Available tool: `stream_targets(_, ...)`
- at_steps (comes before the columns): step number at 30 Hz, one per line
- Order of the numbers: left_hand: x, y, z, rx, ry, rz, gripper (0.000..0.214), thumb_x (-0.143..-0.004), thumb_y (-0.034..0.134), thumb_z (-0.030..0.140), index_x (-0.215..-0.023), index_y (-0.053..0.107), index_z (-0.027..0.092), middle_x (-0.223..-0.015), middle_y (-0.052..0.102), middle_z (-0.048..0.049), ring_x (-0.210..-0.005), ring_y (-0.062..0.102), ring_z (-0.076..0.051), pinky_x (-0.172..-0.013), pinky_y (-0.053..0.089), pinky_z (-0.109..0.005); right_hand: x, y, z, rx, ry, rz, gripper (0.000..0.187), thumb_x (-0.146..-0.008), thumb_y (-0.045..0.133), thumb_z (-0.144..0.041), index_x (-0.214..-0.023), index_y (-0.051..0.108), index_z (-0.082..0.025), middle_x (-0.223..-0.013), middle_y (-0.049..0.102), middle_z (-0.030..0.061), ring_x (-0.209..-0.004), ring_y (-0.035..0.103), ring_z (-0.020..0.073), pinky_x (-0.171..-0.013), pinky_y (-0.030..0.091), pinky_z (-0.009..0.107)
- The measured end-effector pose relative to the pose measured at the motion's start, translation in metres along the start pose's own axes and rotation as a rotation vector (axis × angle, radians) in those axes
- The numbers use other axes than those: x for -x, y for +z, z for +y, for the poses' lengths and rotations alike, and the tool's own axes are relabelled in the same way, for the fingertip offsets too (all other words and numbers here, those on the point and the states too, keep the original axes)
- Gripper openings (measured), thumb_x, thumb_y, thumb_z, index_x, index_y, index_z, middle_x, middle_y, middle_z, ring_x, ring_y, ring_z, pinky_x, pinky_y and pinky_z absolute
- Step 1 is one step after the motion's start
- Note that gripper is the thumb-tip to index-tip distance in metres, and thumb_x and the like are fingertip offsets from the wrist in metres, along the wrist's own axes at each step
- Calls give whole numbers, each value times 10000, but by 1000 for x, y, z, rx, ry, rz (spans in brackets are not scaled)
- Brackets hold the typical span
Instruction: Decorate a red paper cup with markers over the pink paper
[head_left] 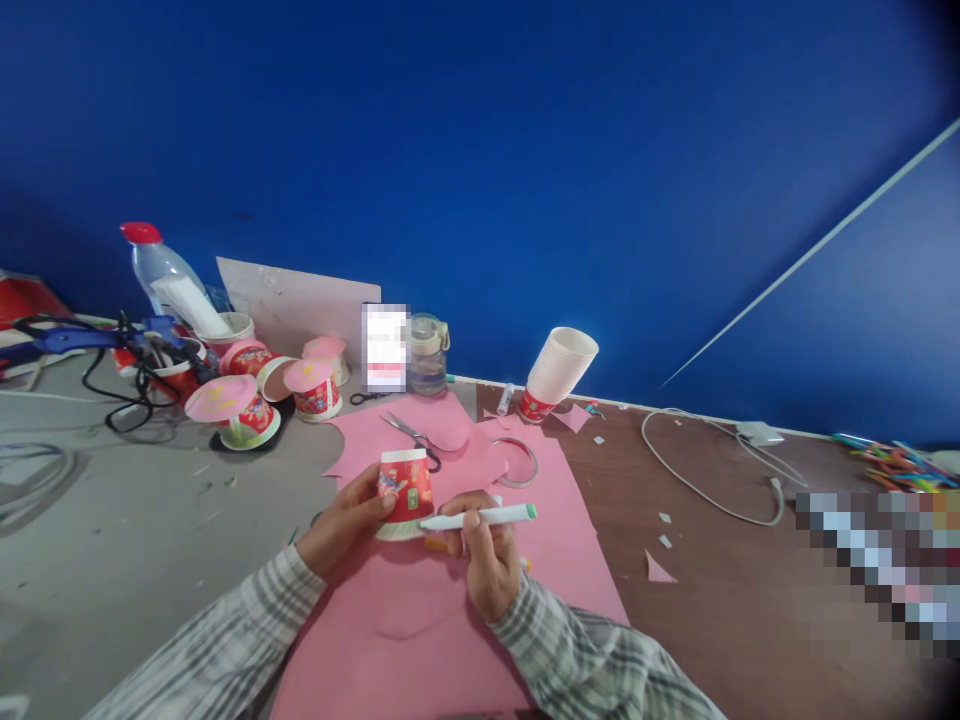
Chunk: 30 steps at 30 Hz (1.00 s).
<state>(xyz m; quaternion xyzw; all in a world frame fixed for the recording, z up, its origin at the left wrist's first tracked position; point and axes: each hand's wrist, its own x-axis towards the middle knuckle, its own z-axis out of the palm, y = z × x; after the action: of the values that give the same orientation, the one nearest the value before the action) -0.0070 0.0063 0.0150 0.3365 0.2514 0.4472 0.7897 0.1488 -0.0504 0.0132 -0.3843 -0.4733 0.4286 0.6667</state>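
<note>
Upside down over the pink paper (555,590), a red printed paper cup (407,485) is gripped by my left hand (352,520), fingers round its side. Its rim, facing down, has a pale green band. My right hand (484,560) is closed on a white marker (491,516) with a green end; the tip meets the cup near the rim. Just behind the cup lie open scissors (416,440) with dark handles. An orange object, partly hidden, sits under my right hand.
Several decorated cups with pink paper tops (313,385) stand at the left. Behind are a water jar (428,355) and a leaning stack of paper cups (561,365). A tape ring (534,462) lies on the paper. A white cable (712,515) and paper scraps (660,568) lie right.
</note>
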Motion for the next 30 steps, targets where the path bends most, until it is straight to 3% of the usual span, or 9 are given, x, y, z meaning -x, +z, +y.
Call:
stream_targets(13, 0, 1, 0, 2, -3, -22, 436, -644, 616, 81, -1075, 575, 132, -790, 704, -142, -675, 617, -313, -548, 489, -376, 1, 2, -6, 69, 13, -107, 370, -818, 468, -479, -781, 650, -159, -428, 439, -45, -362, 400, 127, -359, 361, 220)
stream_targets(20, 0, -1, -1, -14, -2, -15, 417, -646, 619, 96, -1059, 583, 131, -839, 706, -156, -743, 616, -347, -620, 485, -421, -3, 1, -2, 38, 20, 26, 398, -815, 459, -492, -743, 649, -150, -394, 456, -51, -319, 368, 107, -342, 346, 208)
stream_targets(30, 0, 2, 1, 14, 0, -40, 429, -660, 602, 76, -1084, 565, 129, -813, 706, -154, -703, 626, -335, -580, 493, -403, -2, 2, -5, 17, 9, -44, 380, -807, 485, -494, -745, 652, -159, -408, 456, -44, -361, 403, 122, -371, 363, 210)
